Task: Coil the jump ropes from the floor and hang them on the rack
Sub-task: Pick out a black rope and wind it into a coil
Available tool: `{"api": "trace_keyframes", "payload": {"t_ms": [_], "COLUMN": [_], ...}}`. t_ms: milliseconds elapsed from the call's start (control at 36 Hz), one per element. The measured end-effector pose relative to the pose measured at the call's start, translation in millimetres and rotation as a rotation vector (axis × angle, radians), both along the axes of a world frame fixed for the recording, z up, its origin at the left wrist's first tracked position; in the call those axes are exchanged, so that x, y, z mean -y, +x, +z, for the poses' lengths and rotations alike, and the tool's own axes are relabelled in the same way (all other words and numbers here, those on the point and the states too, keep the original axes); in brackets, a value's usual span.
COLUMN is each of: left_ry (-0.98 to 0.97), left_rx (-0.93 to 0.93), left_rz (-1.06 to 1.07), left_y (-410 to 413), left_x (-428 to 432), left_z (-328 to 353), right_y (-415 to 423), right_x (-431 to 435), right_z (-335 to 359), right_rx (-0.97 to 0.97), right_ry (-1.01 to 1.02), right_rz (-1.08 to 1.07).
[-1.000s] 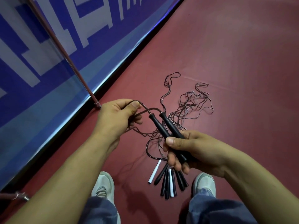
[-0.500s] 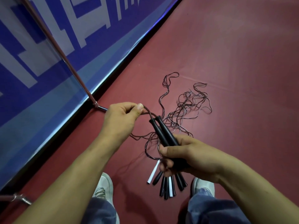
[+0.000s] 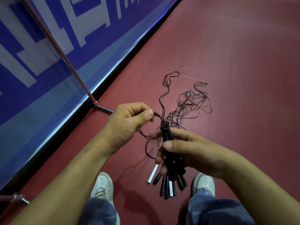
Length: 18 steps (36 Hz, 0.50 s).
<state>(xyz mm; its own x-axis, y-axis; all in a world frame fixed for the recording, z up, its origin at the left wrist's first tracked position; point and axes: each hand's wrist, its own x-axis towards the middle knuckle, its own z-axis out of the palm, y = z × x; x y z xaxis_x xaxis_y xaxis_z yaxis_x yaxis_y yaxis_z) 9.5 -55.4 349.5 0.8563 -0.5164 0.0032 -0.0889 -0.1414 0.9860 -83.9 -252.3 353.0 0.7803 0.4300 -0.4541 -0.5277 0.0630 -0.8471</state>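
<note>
Two bare hands work above a dull red sports floor point(image 3: 235, 54), which in the head view fills the right side and the lower part. Along its left edge runs a blue banner point(image 3: 97, 21) with large white shapes. They are cropped, and we cannot read them as words. A slanted metal pole point(image 3: 65, 59) stands in front of the banner, its foot on the floor just beside the left hand point(image 3: 129, 120).

We see the left hand pinching a dark cord point(image 3: 156, 114) between the thumb and curled fingers. The right hand point(image 3: 186, 151) is clamped round a pair of black handles point(image 3: 166, 135) that point up toward the left hand.

Below, the other jump ropes point(image 3: 191, 101) lie tangled on the floor. Their black and white handle ends point(image 3: 168, 185) are bunched between two pale shoes point(image 3: 102, 184).
</note>
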Motion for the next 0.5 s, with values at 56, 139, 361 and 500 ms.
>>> {"api": "trace_keyframes", "payload": {"t_ms": [56,139,361,500], "left_ry": [-0.016,-0.013,0.125,0.177], "left_rx": [-0.028,-0.017,0.094,0.1], "left_rz": [-0.041,-0.013,0.173,0.191], "left_y": [-1,0,7,6], "left_x": [1,1,-4,-4], "left_z": [0,-1,-6,-7], "right_y": [1,2,-2,-1], "right_x": [-3,-9,-11,-14], "right_z": [0,-2,-14,-9], "right_rx": [0.023,0.076,0.057,0.045], "right_ry": [0.005,-0.003,-0.16,-0.244], "right_rz": [-0.03,-0.047,-0.023,-0.071]}}
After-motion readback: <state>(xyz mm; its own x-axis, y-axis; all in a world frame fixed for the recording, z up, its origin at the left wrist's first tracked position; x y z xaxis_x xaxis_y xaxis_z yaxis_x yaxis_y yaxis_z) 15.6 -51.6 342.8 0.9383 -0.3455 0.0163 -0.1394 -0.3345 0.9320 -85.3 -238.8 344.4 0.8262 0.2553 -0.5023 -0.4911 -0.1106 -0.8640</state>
